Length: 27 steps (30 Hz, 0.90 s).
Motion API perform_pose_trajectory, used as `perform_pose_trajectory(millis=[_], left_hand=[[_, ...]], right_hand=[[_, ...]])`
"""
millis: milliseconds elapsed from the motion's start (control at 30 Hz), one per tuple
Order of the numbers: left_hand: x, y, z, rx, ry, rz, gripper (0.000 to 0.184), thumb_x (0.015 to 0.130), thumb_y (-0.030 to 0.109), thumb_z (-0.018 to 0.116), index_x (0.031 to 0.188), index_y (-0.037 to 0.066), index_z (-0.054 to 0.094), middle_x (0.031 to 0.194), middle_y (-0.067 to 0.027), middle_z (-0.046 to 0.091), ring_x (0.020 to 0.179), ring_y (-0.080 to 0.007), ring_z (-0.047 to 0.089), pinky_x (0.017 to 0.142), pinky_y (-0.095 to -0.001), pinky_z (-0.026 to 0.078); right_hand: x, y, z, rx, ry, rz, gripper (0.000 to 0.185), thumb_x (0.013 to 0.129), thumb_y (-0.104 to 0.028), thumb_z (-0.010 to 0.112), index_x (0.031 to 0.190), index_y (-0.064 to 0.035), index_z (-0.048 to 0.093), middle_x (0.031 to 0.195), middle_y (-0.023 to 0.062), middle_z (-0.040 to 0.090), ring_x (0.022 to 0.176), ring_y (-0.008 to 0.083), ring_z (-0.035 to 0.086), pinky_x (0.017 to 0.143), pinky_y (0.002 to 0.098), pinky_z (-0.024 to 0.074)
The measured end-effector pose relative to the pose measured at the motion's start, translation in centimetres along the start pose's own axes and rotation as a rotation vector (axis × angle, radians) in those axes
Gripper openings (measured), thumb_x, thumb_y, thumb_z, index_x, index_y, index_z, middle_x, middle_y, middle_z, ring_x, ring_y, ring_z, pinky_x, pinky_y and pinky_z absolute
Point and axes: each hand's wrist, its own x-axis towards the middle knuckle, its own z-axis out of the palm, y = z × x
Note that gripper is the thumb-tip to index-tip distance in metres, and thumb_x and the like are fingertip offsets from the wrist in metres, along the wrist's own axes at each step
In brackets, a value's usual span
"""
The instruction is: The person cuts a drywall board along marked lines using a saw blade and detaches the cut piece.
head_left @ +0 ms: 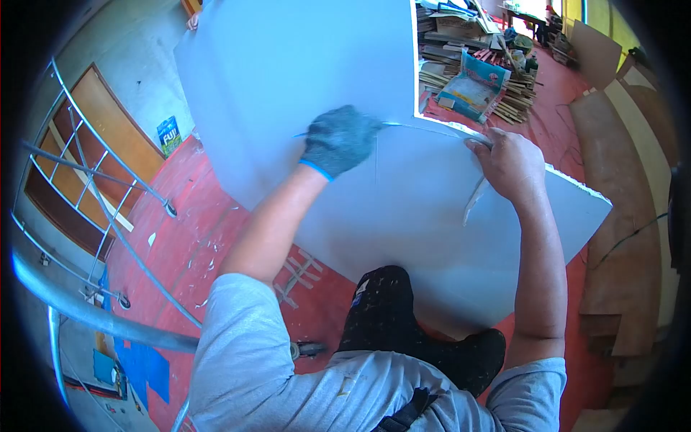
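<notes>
Across the centre of the head view, extending to 12 o'clock, the pale panel (425, 201) stands tilted against the legs (378, 309). At 12 o'clock, my gloved left hand (340, 142) is curled around a thin tool (299, 135), mostly hidden and blurred. At 2 o'clock, my bare right hand (509, 162) pinches the panel's rough edge; a torn strip (474, 198) hangs just beside it. Another person's hand (193, 22) meets the panel at 11 o'clock. Wheeled scaffolding (108, 169) occupies 9 o'clock; scrap (453, 32) lies at 1.

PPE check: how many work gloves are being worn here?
1: dark grey-green fabric glove with blue cuff, on the left hand. The right hand is bare. Others may be hidden.
</notes>
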Motion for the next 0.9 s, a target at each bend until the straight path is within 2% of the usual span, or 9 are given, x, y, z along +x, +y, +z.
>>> perform_pose_trajectory(millis=[33, 67, 267, 367, 467, 667, 767, 800, 900], left_hand=[[-0.5, -1.2, -0.8, 0.020, -0.037, 0.010, 0.018, 0.093, 0.022, 0.058, 0.086, 0.017, 0.073, 0.076, -0.0086, 0.068, 0.074, -0.0304, 0.065, 0.058, -0.0490, 0.053], [-1.6, -2.9, 1.5, -0.054, 0.137, 0.079, 0.019, 0.095, 0.024, 0.058, 0.087, 0.017, 0.073, 0.077, -0.0093, 0.068, 0.075, -0.0310, 0.065, 0.059, -0.0504, 0.053], [0.5, 1.2, 0.3, -0.010, -0.022, -0.118, 0.019, 0.096, 0.025, 0.058, 0.087, 0.017, 0.074, 0.078, -0.0094, 0.068, 0.073, -0.0323, 0.065, 0.060, -0.0515, 0.053], [-0.4, -1.0, 0.2, -0.045, 0.074, 0.023, 0.019, 0.095, 0.025, 0.058, 0.088, 0.017, 0.074, 0.076, -0.0095, 0.067, 0.071, -0.0325, 0.065, 0.058, -0.0511, 0.053], [-1.4, -2.6, 0.9, -0.028, 0.099, 0.043, 0.019, 0.095, 0.026, 0.059, 0.088, 0.017, 0.074, 0.075, -0.0095, 0.067, 0.070, -0.0316, 0.066, 0.058, -0.0502, 0.053], [1.4, 1.5, 1.1, -0.045, 0.025, -0.129, 0.019, 0.093, 0.025, 0.060, 0.088, 0.014, 0.075, 0.077, -0.0105, 0.068, 0.070, -0.0321, 0.066, 0.060, -0.0493, 0.054], [-0.9, -1.5, -0.5, -0.075, 0.060, 0.013, 0.020, 0.094, 0.024, 0.059, 0.088, 0.014, 0.076, 0.078, -0.0124, 0.069, 0.069, -0.0357, 0.065, 0.062, -0.0507, 0.054], [-1.1, -1.9, -0.7, -0.107, -0.044, -0.058, 0.020, 0.095, 0.023, 0.058, 0.088, 0.015, 0.075, 0.078, -0.0134, 0.068, 0.070, -0.0372, 0.065, 0.062, -0.0519, 0.054], [-0.7, -1.4, -0.6, -0.042, 0.015, -0.058, 0.019, 0.095, 0.022, 0.058, 0.086, 0.015, 0.074, 0.077, -0.0133, 0.068, 0.070, -0.0369, 0.065, 0.058, -0.0520, 0.052]], right_hand=[[0.0, 0.3, 0.0, -0.003, -0.007, -0.014, 0.041, 0.099, -0.045, 0.061, 0.098, -0.0053, 0.073, 0.091, 0.0177, 0.075, 0.089, 0.0362, 0.073, 0.079, 0.0494, 0.0569], [0.0, 0.4, 0.0, -0.012, 0.005, -0.013, 0.041, 0.099, -0.045, 0.061, 0.098, -0.0056, 0.073, 0.091, 0.0176, 0.075, 0.089, 0.0363, 0.073, 0.079, 0.0495, 0.0568], [-0.1, -0.1, 0.5, 0.012, 0.033, -0.010, 0.039, 0.099, -0.044, 0.062, 0.097, -0.0060, 0.072, 0.091, 0.0180, 0.075, 0.089, 0.0372, 0.073, 0.080, 0.0498, 0.0566], [0.1, -0.2, -0.1, 0.005, 0.005, -0.002, 0.039, 0.099, -0.044, 0.062, 0.097, -0.0060, 0.072, 0.091, 0.0180, 0.075, 0.089, 0.0373, 0.073, 0.080, 0.0500, 0.0566], [-0.4, 0.2, -0.1, -0.013, 0.010, -0.024, 0.039, 0.099, -0.044, 0.062, 0.098, -0.0064, 0.072, 0.092, 0.0176, 0.075, 0.089, 0.0368, 0.073, 0.079, 0.0499, 0.0567], [-0.3, 0.0, 0.1, -0.018, 0.049, -0.025, 0.038, 0.099, -0.044, 0.062, 0.096, -0.0069, 0.072, 0.089, 0.0175, 0.075, 0.086, 0.0364, 0.073, 0.078, 0.0498, 0.0568], [-0.1, 0.1, -0.2, -0.033, -0.011, -0.011, 0.038, 0.099, -0.043, 0.062, 0.096, -0.0068, 0.072, 0.088, 0.0176, 0.075, 0.086, 0.0364, 0.073, 0.078, 0.0501, 0.0567], [-0.1, 0.1, -0.2, -0.027, -0.004, -0.008, 0.038, 0.099, -0.043, 0.062, 0.096, -0.0066, 0.072, 0.088, 0.0176, 0.075, 0.086, 0.0364, 0.073, 0.078, 0.0500, 0.0567], [-0.4, 0.1, 0.0, -0.028, 0.029, 0.001, 0.039, 0.099, -0.043, 0.062, 0.097, -0.0062, 0.072, 0.089, 0.0174, 0.075, 0.086, 0.0362, 0.073, 0.078, 0.0499, 0.0566]])
